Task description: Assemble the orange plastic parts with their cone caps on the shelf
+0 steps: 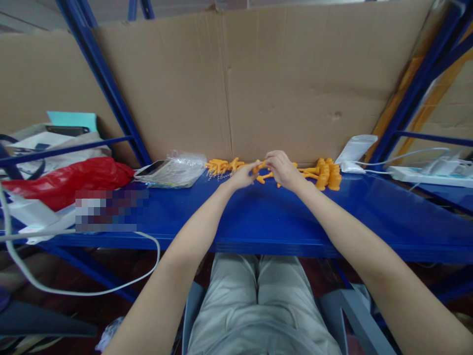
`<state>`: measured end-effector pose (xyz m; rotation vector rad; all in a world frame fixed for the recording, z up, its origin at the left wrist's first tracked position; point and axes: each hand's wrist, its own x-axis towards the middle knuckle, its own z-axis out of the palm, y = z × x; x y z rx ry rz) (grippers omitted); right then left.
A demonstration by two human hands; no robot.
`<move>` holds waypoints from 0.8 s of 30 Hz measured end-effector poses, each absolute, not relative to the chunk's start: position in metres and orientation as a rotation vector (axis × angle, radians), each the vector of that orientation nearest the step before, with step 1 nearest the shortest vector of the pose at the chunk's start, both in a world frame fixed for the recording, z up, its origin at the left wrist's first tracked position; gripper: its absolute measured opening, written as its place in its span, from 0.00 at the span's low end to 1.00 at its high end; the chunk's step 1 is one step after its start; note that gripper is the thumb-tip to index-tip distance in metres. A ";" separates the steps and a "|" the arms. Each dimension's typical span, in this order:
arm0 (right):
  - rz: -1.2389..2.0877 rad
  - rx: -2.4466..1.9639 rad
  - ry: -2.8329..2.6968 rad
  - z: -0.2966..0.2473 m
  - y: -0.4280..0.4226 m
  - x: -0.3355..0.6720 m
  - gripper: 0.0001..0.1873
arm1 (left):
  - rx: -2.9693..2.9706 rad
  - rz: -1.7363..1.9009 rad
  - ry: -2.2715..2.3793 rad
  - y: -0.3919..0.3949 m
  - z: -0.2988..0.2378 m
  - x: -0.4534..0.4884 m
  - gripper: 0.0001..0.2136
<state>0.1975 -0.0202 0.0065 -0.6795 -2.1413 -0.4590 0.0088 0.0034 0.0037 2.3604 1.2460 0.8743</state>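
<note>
Just above the blue shelf top, my left hand (242,176) is closed on a small orange plastic piece (257,167). Close beside it, my right hand (284,170) is bent inward, its fingertips pinched at the far end of the same piece. Loose orange parts (265,178) lie under and between the hands. To the left is a pile of orange figures (219,165) with thin metal chains (216,174) hanging off them. On the right, thicker orange pieces (328,174) stand grouped together. The exact shape of the held piece is partly hidden by my fingers.
Behind stands a cardboard wall (281,84). A clear plastic bag (181,170) lies left of the pile, near a red plastic bag (81,180). A white stand (356,153) and a power strip (428,175) are at the right. A white cable (111,292) loops below the shelf's left edge.
</note>
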 end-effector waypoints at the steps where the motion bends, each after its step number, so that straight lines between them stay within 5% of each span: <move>1: -0.457 -0.686 -2.152 0.007 -0.021 0.198 0.13 | 2.337 0.848 1.249 0.004 0.003 0.009 0.21; 9: -0.490 -1.074 -2.138 0.009 -0.017 0.208 0.19 | 2.423 1.293 1.390 0.008 0.006 0.002 0.15; 15: -0.535 -1.441 -2.150 -0.001 -0.012 0.213 0.24 | 2.593 1.198 1.502 -0.004 0.004 0.010 0.15; 24: -0.495 -1.410 -2.183 0.000 -0.013 0.214 0.19 | 2.677 1.161 1.522 -0.004 0.000 0.012 0.16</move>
